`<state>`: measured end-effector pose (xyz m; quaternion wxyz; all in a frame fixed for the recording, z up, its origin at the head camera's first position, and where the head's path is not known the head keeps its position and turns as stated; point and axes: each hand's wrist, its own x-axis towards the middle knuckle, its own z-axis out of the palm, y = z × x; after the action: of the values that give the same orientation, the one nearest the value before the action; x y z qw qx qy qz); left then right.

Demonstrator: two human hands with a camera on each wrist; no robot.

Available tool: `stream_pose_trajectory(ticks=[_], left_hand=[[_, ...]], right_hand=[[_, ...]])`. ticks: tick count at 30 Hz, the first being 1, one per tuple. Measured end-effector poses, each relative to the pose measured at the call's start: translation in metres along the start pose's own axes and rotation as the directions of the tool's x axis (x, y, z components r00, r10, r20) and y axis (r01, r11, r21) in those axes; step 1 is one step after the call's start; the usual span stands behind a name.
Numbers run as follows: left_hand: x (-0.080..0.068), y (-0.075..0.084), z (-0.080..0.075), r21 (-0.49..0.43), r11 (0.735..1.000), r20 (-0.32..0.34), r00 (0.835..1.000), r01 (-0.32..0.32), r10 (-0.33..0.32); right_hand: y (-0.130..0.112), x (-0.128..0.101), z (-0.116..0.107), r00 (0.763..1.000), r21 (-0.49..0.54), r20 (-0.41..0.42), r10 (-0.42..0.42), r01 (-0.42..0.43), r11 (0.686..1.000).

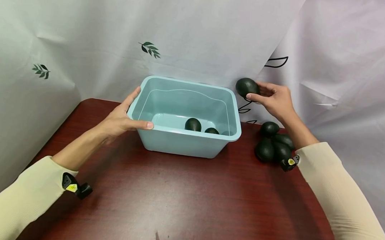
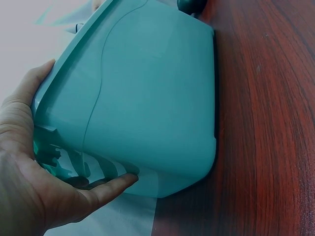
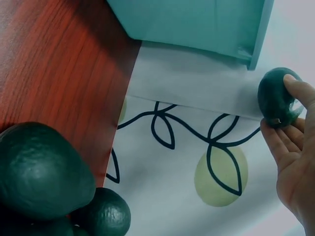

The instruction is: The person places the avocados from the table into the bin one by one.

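A light blue plastic tub (image 1: 184,143) stands on the table with two dark green avocados inside; one avocado (image 1: 193,124) shows more than the other avocado (image 1: 211,131), which the front wall partly hides. At the tub's left end, my left hand (image 1: 116,119) grips the rim, thumb and fingers spread around the corner. My right hand (image 1: 275,96) pinches an avocado (image 3: 278,97) between thumb and fingertips, raised just beyond the tub's right rim. Below that hand, several avocados (image 1: 264,149) lie in a cluster on the table.
The dark red wooden table (image 1: 183,199) ends at a white curtain (image 1: 188,34) with leaf prints, which hangs close behind the tub. Small black cameras are strapped to both sleeves; the right camera (image 1: 288,164) appears near the avocado cluster.
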<state>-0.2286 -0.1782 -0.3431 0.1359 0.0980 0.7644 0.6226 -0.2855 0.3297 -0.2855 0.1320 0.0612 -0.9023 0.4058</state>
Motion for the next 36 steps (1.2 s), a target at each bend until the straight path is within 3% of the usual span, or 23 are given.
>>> stream_pose_trajectory(ticks=[18,36], left_hand=[[-0.001,0.001,0.000,0.001,1.000,-0.002,1.000,-0.002,0.002],[0.000,0.000,0.000,-0.003,1.000,-0.002,1.000,-0.003,0.003]], right_hand=[[-0.018,0.003,0.010,0.998,0.083,-0.017,-0.054,0.055,0.995],[-0.035,0.003,0.025,0.995,0.076,-0.006,-0.104,0.104,0.992]])
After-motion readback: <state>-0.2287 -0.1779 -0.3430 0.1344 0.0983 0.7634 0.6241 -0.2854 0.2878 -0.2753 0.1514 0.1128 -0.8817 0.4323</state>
